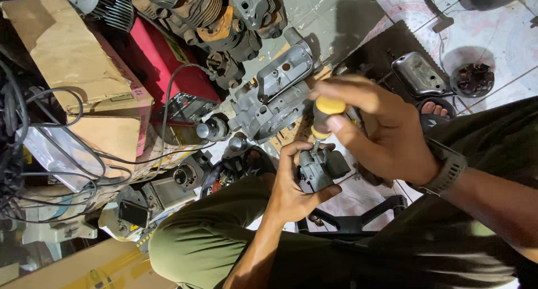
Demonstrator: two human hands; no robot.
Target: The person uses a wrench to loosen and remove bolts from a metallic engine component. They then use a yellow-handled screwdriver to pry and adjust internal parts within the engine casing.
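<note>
Seated low on a workshop floor, I hold a small grey metal engine part (318,167) in my left hand (294,188), above my knee and just in front of my body. The fingers wrap it from below and behind, the thumb pressing its near side, so that hand is closed snugly around the part. My right hand (381,135) sits directly above and slightly to the right, clamped around a screwdriver (324,118) with a yellow and black handle. The tool's long axis runs almost straight down from the right hand into the top of the part; the tip is hidden between my fingers, so it appears to meet a screw there, though I cannot tell for certain. The right hand is the nearer one to the tool's working end, the left the only one touching the part itself. A grey wristwatch (448,167) rides on my right wrist.

Beyond my hands, a larger grey engine casing (274,96) lies on the floor, well apart from the piece I hold. A red machine housing (162,62) and a worn cardboard box (73,59) sit further left, with black cables (67,154) looping across them. To the upper right, a black metal cover (419,73) rests on the pale tiled floor (504,37).
</note>
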